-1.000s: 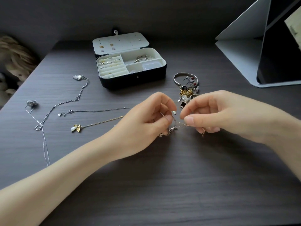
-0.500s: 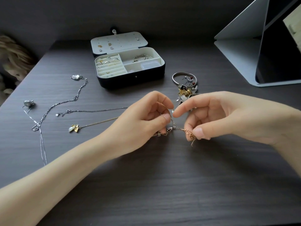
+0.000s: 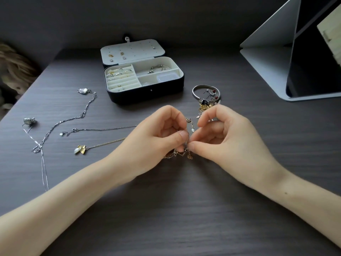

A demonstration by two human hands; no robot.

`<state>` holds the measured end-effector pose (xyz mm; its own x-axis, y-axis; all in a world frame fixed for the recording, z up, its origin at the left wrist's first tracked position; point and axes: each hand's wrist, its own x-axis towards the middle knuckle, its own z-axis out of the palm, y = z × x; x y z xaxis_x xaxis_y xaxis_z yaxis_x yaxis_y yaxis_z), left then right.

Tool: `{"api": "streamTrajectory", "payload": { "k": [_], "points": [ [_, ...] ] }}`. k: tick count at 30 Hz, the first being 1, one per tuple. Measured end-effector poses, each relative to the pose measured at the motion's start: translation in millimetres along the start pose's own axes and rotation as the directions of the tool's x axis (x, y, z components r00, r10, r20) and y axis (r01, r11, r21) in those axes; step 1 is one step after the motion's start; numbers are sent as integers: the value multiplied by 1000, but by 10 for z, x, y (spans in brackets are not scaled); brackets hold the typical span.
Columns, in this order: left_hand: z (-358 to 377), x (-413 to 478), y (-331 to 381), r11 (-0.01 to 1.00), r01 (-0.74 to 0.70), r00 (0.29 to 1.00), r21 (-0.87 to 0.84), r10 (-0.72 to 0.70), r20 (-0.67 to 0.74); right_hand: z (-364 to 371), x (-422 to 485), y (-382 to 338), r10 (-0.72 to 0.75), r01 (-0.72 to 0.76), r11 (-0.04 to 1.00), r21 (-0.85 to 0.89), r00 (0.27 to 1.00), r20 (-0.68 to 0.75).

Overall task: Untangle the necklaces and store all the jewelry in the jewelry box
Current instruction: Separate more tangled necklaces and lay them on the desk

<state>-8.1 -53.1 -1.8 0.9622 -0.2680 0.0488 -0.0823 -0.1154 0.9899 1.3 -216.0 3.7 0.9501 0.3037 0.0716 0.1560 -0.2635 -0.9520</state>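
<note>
Left hand (image 3: pixel 156 139) and right hand (image 3: pixel 228 143) — each grip pinching a fine, knotted chain (image 3: pixel 180 154).

cam=head, single wide-angle view | faced forward and down onto the table (image 3: pixel 175 209) | close range: left hand (image 3: pixel 156 137) and right hand (image 3: pixel 227 141) sat mid-frame | jewelry box (image 3: pixel 145 93) lay farther off, upper centre

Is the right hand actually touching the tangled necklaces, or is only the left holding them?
Touching. The head view shows the right hand pinching the tangled necklaces at its thumb tip, right beside the left hand's own pinch, with chain hanging below both.
</note>
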Motion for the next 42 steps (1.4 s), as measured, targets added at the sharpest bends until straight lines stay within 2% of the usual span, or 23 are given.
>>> {"api": "streamTrajectory", "payload": {
  "k": [3, 9, 12, 15, 21, 25, 32, 42],
  "points": [
    [5, 0, -4, 1000, -9, 1000, -6, 9, 1, 66, -3, 80, -49, 46, 997, -56, 997, -60],
    [-28, -19, -37, 1000, -28, 999, 6, 28, 18, -44, 57, 75, -191, 172, 952, -254, 980, -50],
    [-19, -72, -56, 971, -127, 992, 205, 121, 40, -82, 116, 97, -237, 245, 912, -329, 969, 65],
    [-15, -120, -55, 836, -229, 971, 499, 234, 54, -79, 164, 108, -276, 318, 863, -392, 947, 161],
    [-64, -135, 1, 680, -348, 926, 646, 359, 121, -62, 200, 99, -266, 353, 801, -483, 934, 240],
    [-72, -134, -11, 644, -377, 918, 666, 355, 177, -54, 202, 79, -264, 374, 760, -531, 925, 274],
    [-82, -123, -50, 656, -404, 906, 638, 386, 176, -34, 155, 41, -223, 365, 699, -616, 928, 297],
    [-143, -126, 7, 558, -477, 867, 679, 423, 262, -104, 147, 46, -129, 277, 737, -617, 953, 274]
  ]
}}
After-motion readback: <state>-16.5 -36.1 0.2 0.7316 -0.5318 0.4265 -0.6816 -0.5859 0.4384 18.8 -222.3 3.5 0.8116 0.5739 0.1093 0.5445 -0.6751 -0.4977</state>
